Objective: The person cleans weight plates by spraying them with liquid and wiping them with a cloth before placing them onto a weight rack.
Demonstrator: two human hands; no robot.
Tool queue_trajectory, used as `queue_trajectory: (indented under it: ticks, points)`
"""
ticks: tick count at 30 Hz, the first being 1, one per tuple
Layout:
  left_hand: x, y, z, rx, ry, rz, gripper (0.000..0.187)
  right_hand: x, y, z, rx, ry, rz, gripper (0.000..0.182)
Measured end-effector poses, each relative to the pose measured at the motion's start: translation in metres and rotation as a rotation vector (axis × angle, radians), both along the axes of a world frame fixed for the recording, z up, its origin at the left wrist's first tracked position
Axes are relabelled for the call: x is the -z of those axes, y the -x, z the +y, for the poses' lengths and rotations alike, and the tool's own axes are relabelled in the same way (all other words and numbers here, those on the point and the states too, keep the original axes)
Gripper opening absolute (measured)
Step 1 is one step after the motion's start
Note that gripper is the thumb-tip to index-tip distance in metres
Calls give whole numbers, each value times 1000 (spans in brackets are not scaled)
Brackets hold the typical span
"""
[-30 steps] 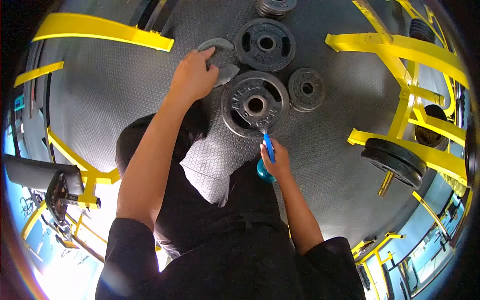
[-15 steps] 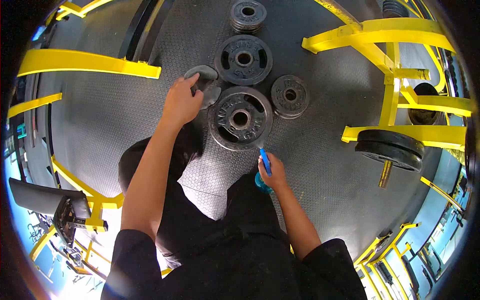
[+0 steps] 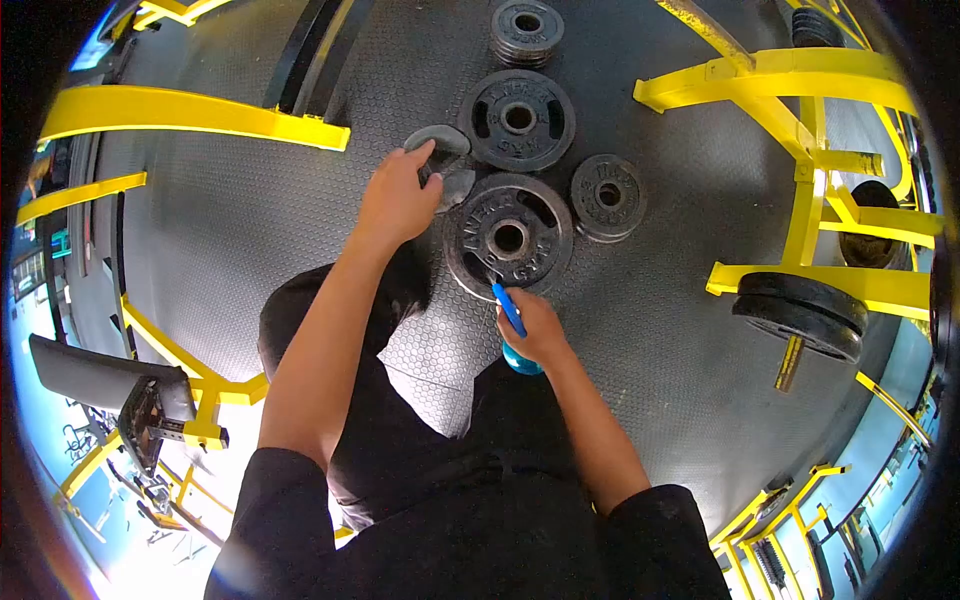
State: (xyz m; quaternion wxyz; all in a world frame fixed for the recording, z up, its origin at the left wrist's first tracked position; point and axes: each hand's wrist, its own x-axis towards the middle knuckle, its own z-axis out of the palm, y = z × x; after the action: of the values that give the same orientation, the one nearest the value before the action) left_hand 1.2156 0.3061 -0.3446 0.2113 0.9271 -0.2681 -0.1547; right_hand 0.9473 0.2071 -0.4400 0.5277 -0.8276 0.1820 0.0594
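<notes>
Black plates (image 3: 519, 150) ahead; right hand (image 3: 536, 326) clasps blue sprayer (image 3: 509, 310); left hand (image 3: 398, 198), fingers spread, touches grey cloth (image 3: 440, 136), apparently.

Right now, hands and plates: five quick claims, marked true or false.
1. The right hand holds a spray bottle. True.
2. The left hand grips a yellow bar. False: the left hand is at a gray cloth-like item.
3. The spray bottle's nozzle is at the nearest large plate. True.
4. The small plates stand on edge. False: the small plates lie flat on the floor.
5. The rack on the right is yellow. True.
</notes>
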Motion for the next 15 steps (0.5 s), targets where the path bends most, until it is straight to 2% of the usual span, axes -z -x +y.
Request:
queue_trajectory:
  ticks: [3, 6, 8, 9, 11, 12, 13, 14, 15]
  points:
    - [-3, -2, -1, -20, 26, 52, 48, 1, 4, -1, -14, -20, -6, 24]
    - [-4, -6, 1, -44, 78, 83, 48, -7, 22, -5, -36, 65, -52, 28]
    - [-5, -10, 2, -64, 95, 124, 47, -16, 35, -16, -48, 436, -217, 47]
    - [-13, -10, 0, -66, 81, 147, 48, -17, 45, -18, -47, 440, -214, 47]
    - [-15, -9, 1, -67, 67, 170, 49, -6, 69, -23, 282, 352, 280, 54]
    - [-11, -7, 4, -27, 139, 107, 51, 5, 77, -31, 283, 353, 280, 54]
    - [-9, -6, 6, 14, 210, 41, 53, 16, 84, -40, 405, 358, 176, 56]
    - [-8, -4, 8, 16, 208, 34, 53, 27, 91, -49, 526, 360, 67, 58]
    - [-9, -2, 9, 24, 251, 60, 57, 32, 89, -57, 531, 355, 56, 58]
